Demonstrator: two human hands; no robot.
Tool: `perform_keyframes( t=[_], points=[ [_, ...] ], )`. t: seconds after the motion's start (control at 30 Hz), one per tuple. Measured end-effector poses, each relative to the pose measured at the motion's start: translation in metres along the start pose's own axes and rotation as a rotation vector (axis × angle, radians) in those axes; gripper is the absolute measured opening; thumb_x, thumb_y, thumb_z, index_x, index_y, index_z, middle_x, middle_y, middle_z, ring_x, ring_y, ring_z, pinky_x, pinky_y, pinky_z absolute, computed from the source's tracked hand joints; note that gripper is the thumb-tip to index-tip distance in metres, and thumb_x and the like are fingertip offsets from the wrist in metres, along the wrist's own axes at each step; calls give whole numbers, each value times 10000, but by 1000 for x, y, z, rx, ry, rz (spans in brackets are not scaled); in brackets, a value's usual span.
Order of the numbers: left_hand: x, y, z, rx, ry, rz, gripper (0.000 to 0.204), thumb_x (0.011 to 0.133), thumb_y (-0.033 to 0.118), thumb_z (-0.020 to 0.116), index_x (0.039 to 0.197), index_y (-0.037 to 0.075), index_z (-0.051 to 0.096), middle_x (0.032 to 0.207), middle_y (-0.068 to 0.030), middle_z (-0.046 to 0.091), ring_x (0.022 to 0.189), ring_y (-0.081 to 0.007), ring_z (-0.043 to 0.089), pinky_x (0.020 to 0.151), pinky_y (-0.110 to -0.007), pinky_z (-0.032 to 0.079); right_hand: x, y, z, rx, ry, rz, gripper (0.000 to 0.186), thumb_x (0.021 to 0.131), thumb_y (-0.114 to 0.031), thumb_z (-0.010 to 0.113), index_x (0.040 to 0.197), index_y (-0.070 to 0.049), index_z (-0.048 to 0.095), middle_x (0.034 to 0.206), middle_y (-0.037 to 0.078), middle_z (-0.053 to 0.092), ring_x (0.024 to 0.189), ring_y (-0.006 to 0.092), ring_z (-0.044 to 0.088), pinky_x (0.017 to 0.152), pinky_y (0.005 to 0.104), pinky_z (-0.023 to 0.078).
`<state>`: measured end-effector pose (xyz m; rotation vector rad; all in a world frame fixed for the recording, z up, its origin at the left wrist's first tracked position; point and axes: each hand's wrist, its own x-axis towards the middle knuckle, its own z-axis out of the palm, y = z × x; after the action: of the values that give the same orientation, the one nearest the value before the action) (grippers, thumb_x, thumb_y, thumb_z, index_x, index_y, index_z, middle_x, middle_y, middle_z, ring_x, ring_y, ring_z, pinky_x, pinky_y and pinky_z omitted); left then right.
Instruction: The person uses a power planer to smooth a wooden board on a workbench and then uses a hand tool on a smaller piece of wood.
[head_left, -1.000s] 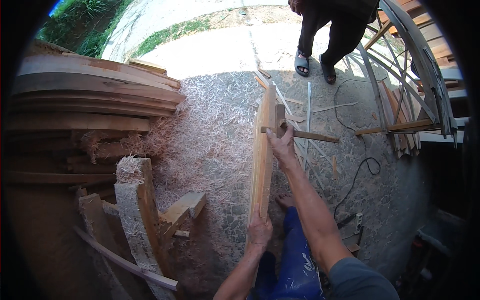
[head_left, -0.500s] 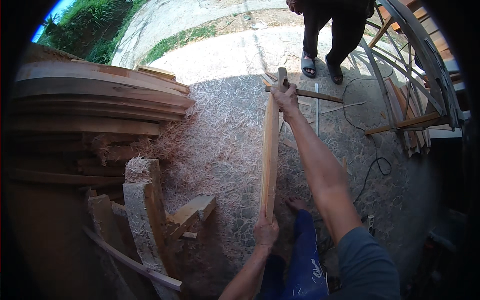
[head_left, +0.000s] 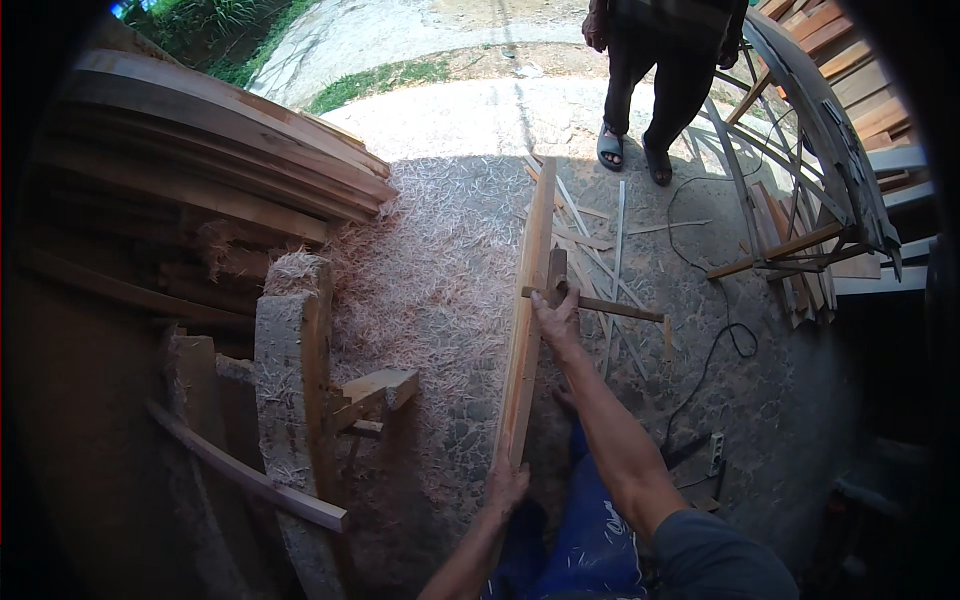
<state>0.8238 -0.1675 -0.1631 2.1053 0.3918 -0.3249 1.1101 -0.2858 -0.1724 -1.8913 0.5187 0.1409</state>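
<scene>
A long pale wooden plank (head_left: 523, 330) slants away from me, standing out over the floor. My left hand (head_left: 507, 487) is closed round its near end. About midway along the plank, my right hand (head_left: 558, 318) grips a wooden marking gauge (head_left: 557, 268). The gauge's block rests against the plank's right side. Its thin stem crosses the plank's face on the left and sticks out far to the right. My right fingers are partly hidden by the gauge.
Stacked boards (head_left: 230, 140) fill the left side, above a wooden stand (head_left: 290, 390) dusted with shavings. Curly shavings (head_left: 420, 250) cover the floor. Thin strips (head_left: 616, 250) and a black cable (head_left: 725, 340) lie to the right, beside a frame (head_left: 800, 180). A person (head_left: 650, 90) stands ahead.
My right hand has drawn the marking gauge toward me, from the plank's far end to about its middle. My left hand and the plank's near end have shifted slightly left and nearer.
</scene>
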Motion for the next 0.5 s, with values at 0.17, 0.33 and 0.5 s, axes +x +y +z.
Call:
perform_keyframes(
  t=[0.17, 0.33, 0.5],
  points=[
    [-12, 7, -23, 73, -154, -295, 805, 894, 182, 661, 1593, 204, 263, 1224, -322, 638, 1089, -506, 638, 930, -547, 524, -131, 11, 0, 53, -105, 113, 900, 881, -467, 750, 1488, 37, 317, 1378, 298, 520, 1266, 403, 544, 1064, 453, 432],
    [-15, 7, -27, 8, -25, -152, 785, 875, 210, 731, 1560, 207, 348, 1274, -236, 657, 1165, -439, 635, 946, -489, 532, -238, 64, 6, 33, -30, -20, 681, 884, -360, 775, 1342, 10, 433, 1238, 207, 581, 1136, 305, 589, 979, 424, 478],
    [-9, 21, -39, 22, -132, -252, 787, 843, 56, 676, 1557, 87, 346, 1281, -317, 616, 1169, -473, 619, 981, -511, 521, -169, 42, 14, 119, -21, -20, 641, 903, -298, 770, 1347, -13, 406, 1223, 177, 569, 1115, 261, 565, 957, 397, 477]
  ],
)
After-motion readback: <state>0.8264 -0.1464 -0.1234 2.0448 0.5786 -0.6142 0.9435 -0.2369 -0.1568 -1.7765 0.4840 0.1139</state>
